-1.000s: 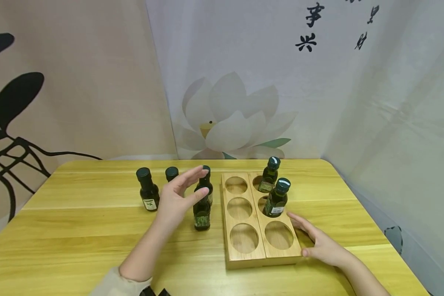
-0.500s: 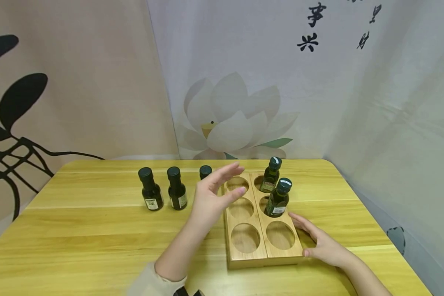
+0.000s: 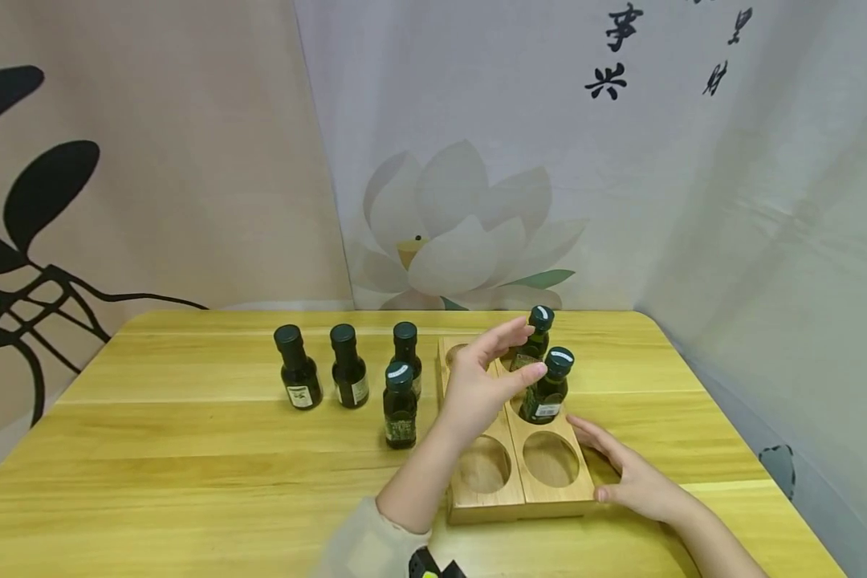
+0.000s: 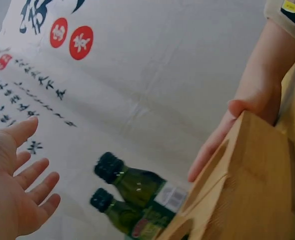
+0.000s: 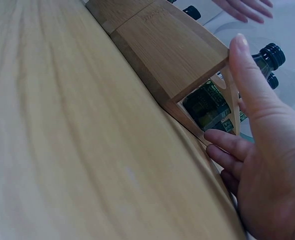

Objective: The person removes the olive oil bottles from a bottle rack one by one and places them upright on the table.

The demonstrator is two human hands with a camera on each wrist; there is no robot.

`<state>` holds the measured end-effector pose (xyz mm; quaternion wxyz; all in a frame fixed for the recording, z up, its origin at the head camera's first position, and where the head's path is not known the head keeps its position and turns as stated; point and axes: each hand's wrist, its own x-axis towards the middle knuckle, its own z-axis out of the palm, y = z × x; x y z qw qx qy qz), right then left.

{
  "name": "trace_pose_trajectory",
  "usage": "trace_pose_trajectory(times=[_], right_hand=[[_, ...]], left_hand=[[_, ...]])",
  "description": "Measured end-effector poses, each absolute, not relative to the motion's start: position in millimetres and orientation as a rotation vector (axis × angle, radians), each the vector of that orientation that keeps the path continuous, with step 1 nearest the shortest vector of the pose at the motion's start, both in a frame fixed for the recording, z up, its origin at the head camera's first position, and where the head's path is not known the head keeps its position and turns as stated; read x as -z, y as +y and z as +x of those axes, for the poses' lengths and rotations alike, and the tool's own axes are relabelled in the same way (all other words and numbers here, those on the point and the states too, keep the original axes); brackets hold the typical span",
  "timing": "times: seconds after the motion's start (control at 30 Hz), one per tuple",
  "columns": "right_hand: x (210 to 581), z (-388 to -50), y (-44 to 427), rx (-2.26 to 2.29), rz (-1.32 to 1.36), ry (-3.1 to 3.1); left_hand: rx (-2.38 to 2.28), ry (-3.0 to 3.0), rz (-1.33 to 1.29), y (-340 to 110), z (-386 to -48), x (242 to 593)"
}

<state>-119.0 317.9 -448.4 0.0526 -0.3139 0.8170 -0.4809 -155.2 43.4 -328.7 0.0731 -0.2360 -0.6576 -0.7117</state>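
My left hand (image 3: 478, 388), fingers spread and nothing held, hovers over the wooden rack (image 3: 486, 512), its fingertips near the two bottles standing in the right column. The front one of these bottles (image 3: 544, 396) is in the middle hole, the other (image 3: 533, 343) in the back hole, partly behind my fingers. In the left wrist view my left hand (image 4: 15, 182) is beside both bottles (image 4: 137, 186). My right hand (image 3: 639, 482) rests against the rack's right side; in the right wrist view its thumb and fingers (image 5: 270, 155) lie along the rack's end (image 5: 177, 50).
Several dark bottles stand on the table left of the rack: one at far left (image 3: 299, 377), one beside it (image 3: 349, 373), one behind (image 3: 405, 347) and one nearer (image 3: 400, 413). A printed curtain (image 3: 462, 96) hangs behind the table.
My left hand has moved right, from over the loose bottles to over the rack by the standing bottles, uncovering the loose ones. My right hand has stayed at the rack's side.
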Motion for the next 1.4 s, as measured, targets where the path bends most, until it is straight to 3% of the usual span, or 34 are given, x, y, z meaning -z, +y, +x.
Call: trace_pose_trajectory(times=[0.6,1.4], right_hand=[[448,-118,318,1.479,-0.939,2.458],[448,-119,318,1.463,-0.946,2.468]], left_hand=[[2.087,-2.195,-0.665,83,-167,361],[2.102,-2.186,-0.637,92,-177,371]])
